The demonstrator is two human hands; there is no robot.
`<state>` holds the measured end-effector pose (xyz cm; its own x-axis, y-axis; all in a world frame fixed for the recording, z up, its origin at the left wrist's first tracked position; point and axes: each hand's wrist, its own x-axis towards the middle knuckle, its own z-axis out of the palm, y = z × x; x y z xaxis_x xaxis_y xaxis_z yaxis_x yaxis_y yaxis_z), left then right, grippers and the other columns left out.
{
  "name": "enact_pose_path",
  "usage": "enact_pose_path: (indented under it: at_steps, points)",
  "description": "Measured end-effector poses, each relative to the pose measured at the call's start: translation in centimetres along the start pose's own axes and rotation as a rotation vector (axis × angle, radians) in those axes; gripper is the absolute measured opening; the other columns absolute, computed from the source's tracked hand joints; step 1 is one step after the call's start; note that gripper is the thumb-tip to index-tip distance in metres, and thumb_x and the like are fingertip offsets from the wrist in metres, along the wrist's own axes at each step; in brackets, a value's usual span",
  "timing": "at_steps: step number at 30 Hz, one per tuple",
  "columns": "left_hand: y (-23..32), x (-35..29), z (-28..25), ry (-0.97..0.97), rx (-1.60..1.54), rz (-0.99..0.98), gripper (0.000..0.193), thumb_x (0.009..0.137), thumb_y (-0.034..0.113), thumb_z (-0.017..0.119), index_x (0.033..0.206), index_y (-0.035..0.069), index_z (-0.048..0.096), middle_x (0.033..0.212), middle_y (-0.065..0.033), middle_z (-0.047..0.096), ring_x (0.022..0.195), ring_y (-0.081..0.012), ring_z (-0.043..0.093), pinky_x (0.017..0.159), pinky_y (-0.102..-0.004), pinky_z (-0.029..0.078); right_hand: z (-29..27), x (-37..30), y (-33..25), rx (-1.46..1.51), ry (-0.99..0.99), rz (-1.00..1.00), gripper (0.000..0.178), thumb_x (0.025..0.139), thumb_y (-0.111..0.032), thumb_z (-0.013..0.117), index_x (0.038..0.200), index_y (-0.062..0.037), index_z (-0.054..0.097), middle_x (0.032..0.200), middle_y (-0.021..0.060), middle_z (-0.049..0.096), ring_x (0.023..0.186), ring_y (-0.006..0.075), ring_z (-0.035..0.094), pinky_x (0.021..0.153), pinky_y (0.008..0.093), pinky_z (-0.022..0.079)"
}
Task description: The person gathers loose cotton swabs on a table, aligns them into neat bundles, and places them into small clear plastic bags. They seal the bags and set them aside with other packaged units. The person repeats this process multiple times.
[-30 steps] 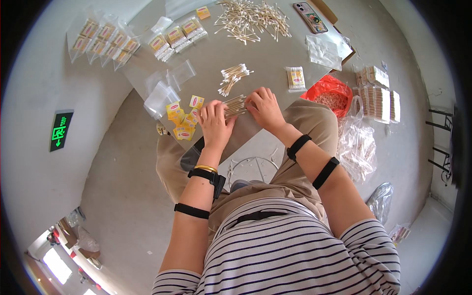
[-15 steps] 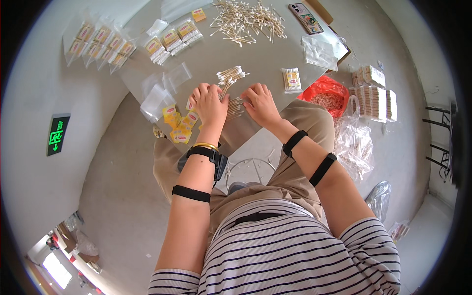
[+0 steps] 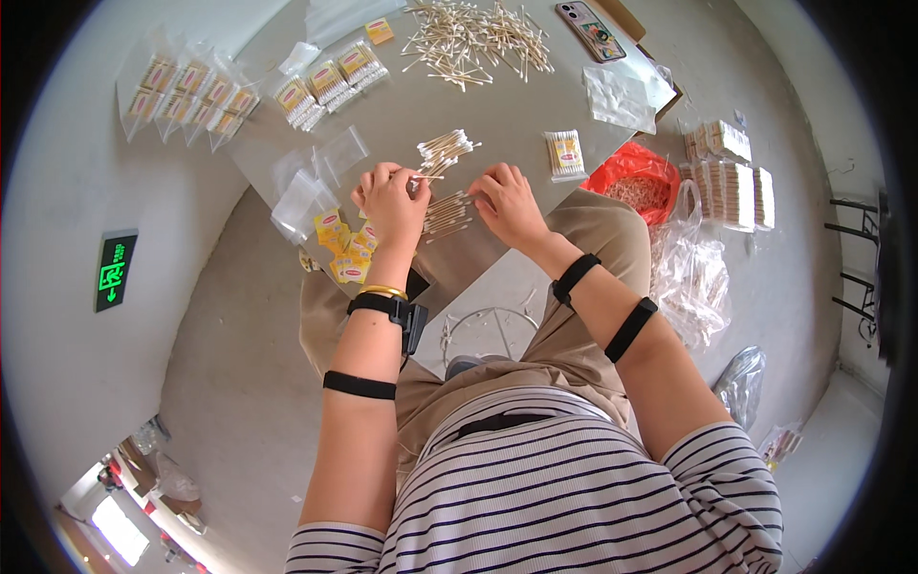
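On the grey table, a row of cotton swabs [image 3: 446, 217] lies side by side between my hands. Just beyond it is a small loose bunch of cotton swabs [image 3: 446, 147]. My left hand [image 3: 393, 206] is closed at the row's left, thumb and forefinger pinching a cotton swab [image 3: 428, 177] that points right. My right hand [image 3: 512, 207] is at the row's right end with its fingers bent together; its fingertips meet the swab ends, and whether they grip any is hidden. Yellow printed cards [image 3: 346, 247] lie left of my left hand, partly under clear plastic bags [image 3: 304, 203].
A big heap of swabs [image 3: 475, 40] covers the far table, with a phone [image 3: 590, 32] to its right. Filled swab packs [image 3: 330, 83] stand far left; another pack [image 3: 565, 154] lies right. Beside the table are a red bag [image 3: 635, 184] of swabs and stacked packs [image 3: 732, 191].
My left hand has shifted left, baring more of the swab row. The swab at its fingertips now lies nearly level instead of slanting upward. My right hand has hardly moved.
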<state>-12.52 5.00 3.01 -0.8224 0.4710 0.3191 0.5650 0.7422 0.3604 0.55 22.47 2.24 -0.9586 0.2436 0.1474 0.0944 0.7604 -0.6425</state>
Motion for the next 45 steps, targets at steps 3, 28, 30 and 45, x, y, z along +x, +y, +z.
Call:
enact_pose_path:
  at_steps: [3, 28, 30, 45]
  points:
    - [-0.1, -0.4, -1.0, -0.083, -0.011, 0.080, 0.010, 0.081, 0.021, 0.084, 0.089, 0.022, 0.078, 0.102, 0.0071, 0.065, 0.107, -0.0196, 0.058, 0.100, -0.0425, 0.036, 0.0, -0.2, 0.3, -0.008, 0.007, 0.002, 0.020, 0.087, -0.011, 0.074, 0.106, -0.0132, 0.070, 0.115, 0.0072, 0.059, 0.116, 0.0309, 0.056, 0.100, 0.0437, 0.046]
    - [1.4, -5.5, -0.6, -0.229, 0.162, 0.257, 0.064, 0.104, 0.048, 0.059, 0.153, 0.007, 0.052, 0.157, -0.0086, 0.049, 0.148, -0.0306, 0.040, 0.115, -0.0507, 0.035, 0.1, -0.4, 0.2, -0.017, 0.004, 0.020, 0.025, 0.088, -0.011, 0.072, 0.113, -0.0123, 0.068, 0.117, 0.0084, 0.060, 0.117, 0.0317, 0.056, 0.099, 0.0450, 0.046]
    - [1.5, -5.2, -0.6, -0.231, 0.149, 0.246, 0.062, 0.104, 0.048, 0.059, 0.150, 0.008, 0.054, 0.156, -0.0084, 0.050, 0.148, -0.0310, 0.040, 0.115, -0.0514, 0.035, 0.1, -0.4, 0.1, -0.021, 0.005, 0.021, 0.026, 0.088, -0.011, 0.072, 0.113, -0.0124, 0.068, 0.117, 0.0085, 0.060, 0.117, 0.0316, 0.056, 0.099, 0.0450, 0.046]
    - [1.0, -5.9, -1.3, -0.238, 0.077, 0.258, 0.057, 0.105, 0.049, 0.057, 0.151, 0.015, 0.054, 0.160, -0.0092, 0.045, 0.153, -0.0327, 0.034, 0.116, -0.0537, 0.032, -0.2, -1.1, -0.1, 0.023, 0.038, -0.013, 0.044, 0.088, -0.013, 0.073, 0.132, -0.0096, 0.064, 0.134, 0.0098, 0.061, 0.129, 0.0326, 0.055, 0.108, 0.0461, 0.045]
